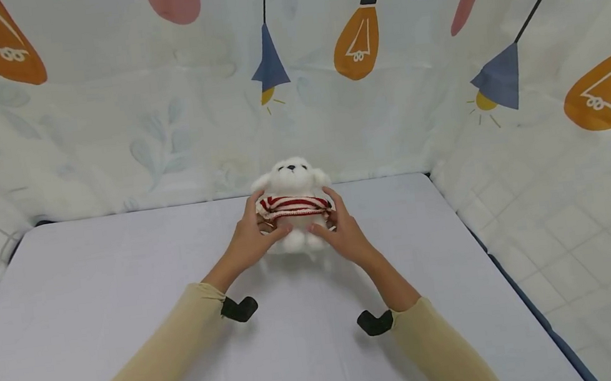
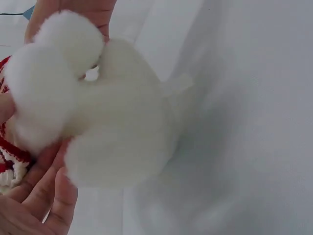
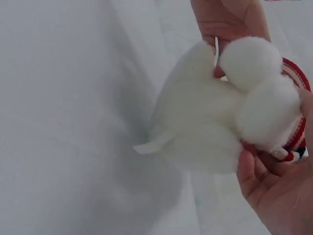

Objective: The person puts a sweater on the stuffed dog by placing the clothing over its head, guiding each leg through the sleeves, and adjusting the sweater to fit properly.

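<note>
A white plush bear (image 1: 293,182) in a red-and-white striped sweater (image 1: 297,205) faces me near the table's far edge. My left hand (image 1: 252,234) grips its left side in the head view, thumb on the lower belly and fingers around the side. On the opposite side my right hand (image 1: 346,231) holds it the same way. Both wrist views look at the bear from below: its round white feet (image 2: 39,83) and fluffy bottom show, with a small white tag (image 3: 151,145) sticking out. The sweater sits bunched up above the belly.
A white-covered table (image 1: 122,268) spreads under both arms. Behind it hangs a pale curtain (image 1: 208,132) printed with lamps and bulbs, which continues along the right side. Dark wrist straps (image 1: 240,309) stick out from both beige sleeves (image 1: 160,358).
</note>
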Action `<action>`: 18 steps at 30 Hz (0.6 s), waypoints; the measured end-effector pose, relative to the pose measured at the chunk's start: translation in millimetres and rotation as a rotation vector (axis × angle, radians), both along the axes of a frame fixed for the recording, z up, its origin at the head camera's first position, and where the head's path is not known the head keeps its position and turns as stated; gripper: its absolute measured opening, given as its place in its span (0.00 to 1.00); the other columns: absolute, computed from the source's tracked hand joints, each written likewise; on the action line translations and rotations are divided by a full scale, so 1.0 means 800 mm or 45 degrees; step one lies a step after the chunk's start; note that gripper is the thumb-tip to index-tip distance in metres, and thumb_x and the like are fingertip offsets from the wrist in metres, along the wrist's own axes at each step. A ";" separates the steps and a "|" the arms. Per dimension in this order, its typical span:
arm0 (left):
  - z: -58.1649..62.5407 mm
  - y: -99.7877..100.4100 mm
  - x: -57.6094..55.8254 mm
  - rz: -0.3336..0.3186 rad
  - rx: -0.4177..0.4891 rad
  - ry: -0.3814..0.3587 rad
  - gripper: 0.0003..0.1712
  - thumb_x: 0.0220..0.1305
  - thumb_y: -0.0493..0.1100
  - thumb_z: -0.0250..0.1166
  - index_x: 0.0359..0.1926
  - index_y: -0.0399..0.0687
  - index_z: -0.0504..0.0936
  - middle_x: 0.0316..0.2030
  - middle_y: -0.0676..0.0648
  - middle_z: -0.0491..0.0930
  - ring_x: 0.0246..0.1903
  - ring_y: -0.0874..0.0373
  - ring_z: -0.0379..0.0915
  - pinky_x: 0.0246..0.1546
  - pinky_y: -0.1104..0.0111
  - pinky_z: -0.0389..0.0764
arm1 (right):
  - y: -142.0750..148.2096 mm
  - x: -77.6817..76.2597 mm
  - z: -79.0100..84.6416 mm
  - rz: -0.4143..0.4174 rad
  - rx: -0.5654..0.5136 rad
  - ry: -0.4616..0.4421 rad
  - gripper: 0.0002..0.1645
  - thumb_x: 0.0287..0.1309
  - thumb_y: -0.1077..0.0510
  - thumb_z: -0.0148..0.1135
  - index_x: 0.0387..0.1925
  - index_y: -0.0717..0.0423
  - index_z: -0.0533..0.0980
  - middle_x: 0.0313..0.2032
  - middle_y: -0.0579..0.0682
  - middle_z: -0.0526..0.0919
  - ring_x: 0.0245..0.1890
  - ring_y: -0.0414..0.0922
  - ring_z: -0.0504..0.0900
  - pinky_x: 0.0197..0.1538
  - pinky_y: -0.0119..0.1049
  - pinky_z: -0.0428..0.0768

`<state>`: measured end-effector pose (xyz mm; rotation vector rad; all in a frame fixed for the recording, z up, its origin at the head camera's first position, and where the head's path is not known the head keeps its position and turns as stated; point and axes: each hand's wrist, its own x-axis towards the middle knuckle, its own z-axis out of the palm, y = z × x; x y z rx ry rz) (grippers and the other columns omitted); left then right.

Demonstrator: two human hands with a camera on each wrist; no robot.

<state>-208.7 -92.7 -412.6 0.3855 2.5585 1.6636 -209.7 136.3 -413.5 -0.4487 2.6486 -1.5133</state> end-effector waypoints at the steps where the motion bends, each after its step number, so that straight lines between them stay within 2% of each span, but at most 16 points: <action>1: 0.002 -0.001 0.000 0.015 0.028 -0.026 0.56 0.58 0.58 0.68 0.75 0.59 0.40 0.41 0.42 0.83 0.39 0.55 0.81 0.38 0.64 0.78 | -0.001 0.001 0.005 -0.011 -0.022 -0.050 0.47 0.62 0.44 0.61 0.74 0.34 0.45 0.43 0.54 0.82 0.40 0.43 0.79 0.39 0.36 0.79; 5: 0.003 -0.004 0.000 0.081 0.085 -0.090 0.52 0.60 0.60 0.65 0.75 0.59 0.42 0.35 0.43 0.85 0.31 0.56 0.80 0.35 0.65 0.78 | -0.004 0.004 0.015 -0.026 -0.022 -0.205 0.41 0.63 0.35 0.55 0.72 0.37 0.52 0.42 0.55 0.83 0.34 0.43 0.79 0.38 0.43 0.81; 9: -0.005 -0.002 0.001 0.091 -0.024 -0.110 0.45 0.64 0.61 0.60 0.73 0.53 0.48 0.34 0.46 0.85 0.30 0.60 0.79 0.38 0.64 0.78 | -0.006 0.005 0.010 -0.034 0.079 -0.309 0.40 0.63 0.32 0.52 0.70 0.41 0.56 0.40 0.53 0.82 0.28 0.43 0.78 0.35 0.39 0.81; 11: -0.010 -0.001 0.002 0.094 -0.069 -0.109 0.41 0.66 0.61 0.59 0.71 0.51 0.52 0.34 0.47 0.84 0.31 0.61 0.79 0.42 0.64 0.77 | -0.006 0.005 0.007 -0.050 0.126 -0.310 0.40 0.63 0.32 0.52 0.70 0.42 0.56 0.39 0.53 0.81 0.28 0.43 0.78 0.34 0.35 0.79; 14: -0.012 0.002 0.003 0.125 -0.082 -0.099 0.37 0.66 0.61 0.59 0.66 0.50 0.58 0.36 0.46 0.84 0.34 0.58 0.80 0.44 0.62 0.78 | -0.006 0.005 0.004 -0.111 0.180 -0.172 0.39 0.64 0.34 0.51 0.69 0.47 0.57 0.40 0.52 0.79 0.33 0.43 0.77 0.36 0.35 0.76; 18: -0.013 0.004 0.003 0.201 -0.081 -0.100 0.37 0.62 0.63 0.62 0.63 0.50 0.61 0.40 0.45 0.82 0.39 0.54 0.80 0.42 0.62 0.78 | -0.009 0.005 0.006 -0.210 0.156 0.150 0.31 0.65 0.41 0.57 0.62 0.51 0.67 0.50 0.51 0.76 0.46 0.45 0.75 0.45 0.41 0.77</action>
